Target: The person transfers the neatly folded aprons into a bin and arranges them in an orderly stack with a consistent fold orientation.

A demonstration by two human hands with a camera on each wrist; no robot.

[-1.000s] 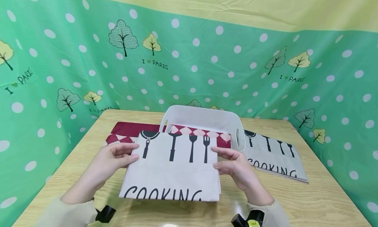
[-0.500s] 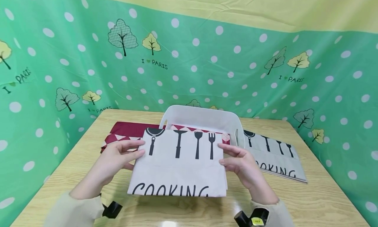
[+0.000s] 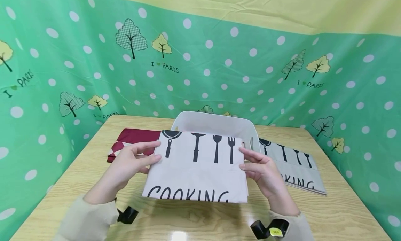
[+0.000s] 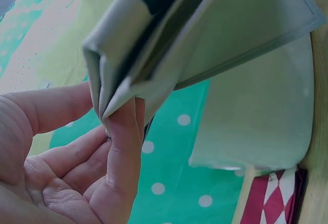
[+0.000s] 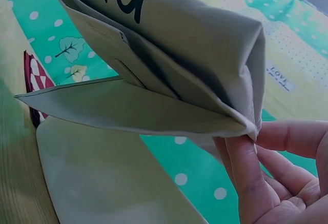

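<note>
A folded white cloth (image 3: 197, 173) is held up above the table in front of a white plastic basket (image 3: 216, 121). Black utensils and the word COOKING are printed on it. My left hand (image 3: 133, 166) pinches its left edge, and my right hand (image 3: 263, 169) pinches the right edge. In the left wrist view, the folded layers of cloth (image 4: 110, 75) sit between thumb and fingers. The right wrist view has the other corner of the cloth (image 5: 225, 70) gripped likewise, while a lower layer hangs loose. The raised cloth hides the basket's front and inside.
A folded dark red cloth (image 3: 139, 135) with a diamond-pattern band lies left of the basket. Right of it rests another folded COOKING cloth (image 3: 302, 169). All stand on a wooden table (image 3: 338, 213), with a green dotted curtain (image 3: 200, 74) behind and at the sides.
Both hands have carried the white cloth to the right and upward, closer to the basket. The red diamond-patterned cloth seen inside the basket earlier is now covered by it.
</note>
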